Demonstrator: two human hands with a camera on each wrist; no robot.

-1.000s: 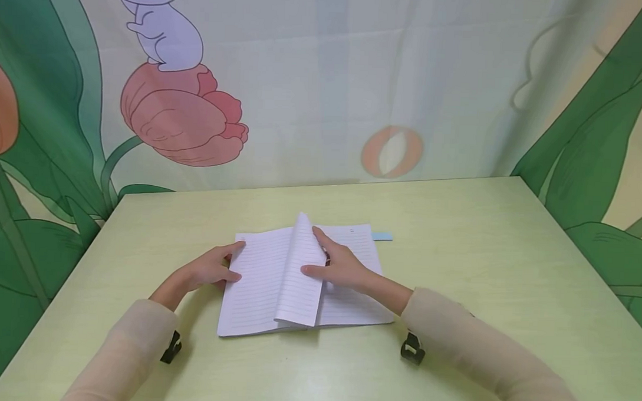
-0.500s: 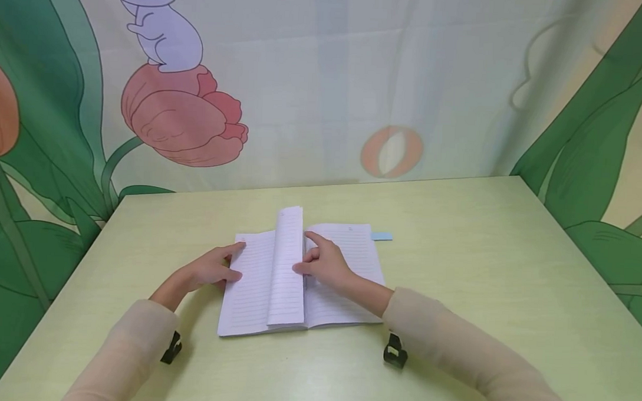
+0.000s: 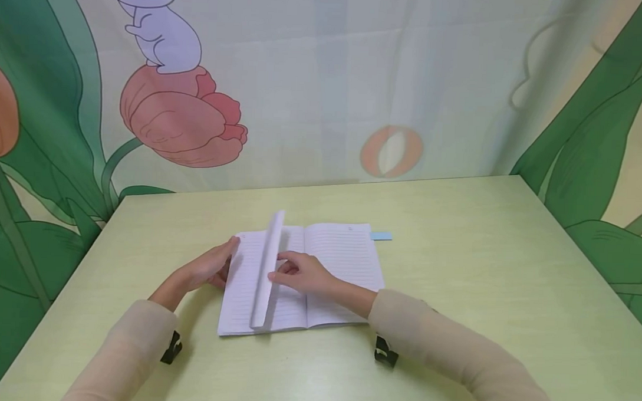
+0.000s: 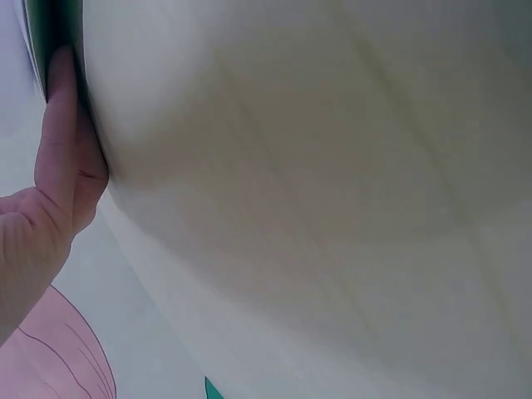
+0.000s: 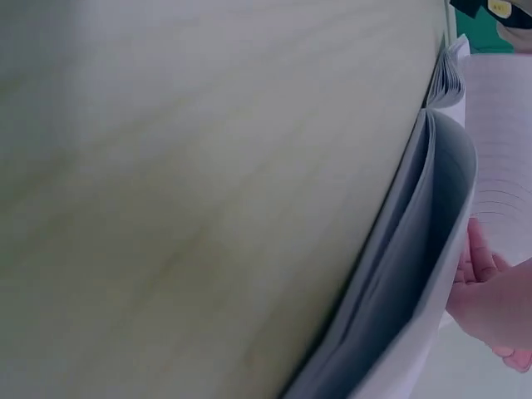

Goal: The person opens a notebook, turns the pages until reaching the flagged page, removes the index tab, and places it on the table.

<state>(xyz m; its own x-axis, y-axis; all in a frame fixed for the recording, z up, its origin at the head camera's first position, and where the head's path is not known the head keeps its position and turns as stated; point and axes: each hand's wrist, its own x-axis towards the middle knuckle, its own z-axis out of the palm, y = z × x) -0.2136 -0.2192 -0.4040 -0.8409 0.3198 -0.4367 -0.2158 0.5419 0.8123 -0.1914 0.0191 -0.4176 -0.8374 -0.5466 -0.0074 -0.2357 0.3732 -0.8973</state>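
An open notebook (image 3: 345, 254) with lined pages lies on the table. A raised leaf (image 3: 265, 281) stands nearly upright above its left page, seen almost edge-on in the head view. My right hand (image 3: 302, 275) pinches this leaf, thumb at its near face and index finger on the other side. In the right wrist view the leaf (image 5: 449, 258) bows out from the spine, with the hand beside it. At the notebook's left edge rests my left hand (image 3: 208, 268), fingers extended along it. One straight finger (image 4: 58, 133) reaches under the edge in the left wrist view.
A light blue tab (image 3: 381, 236) sticks out past the notebook's upper right edge. The pale wooden table (image 3: 484, 247) meets a printed curtain (image 3: 324, 94) at the back. Each wrist wears a black device, such as the right wrist mount (image 3: 385, 351).
My right hand has moved left, carrying the leaf across the spine and over the left page. My left thumb and index fingertip have drawn off the left page to its edge.
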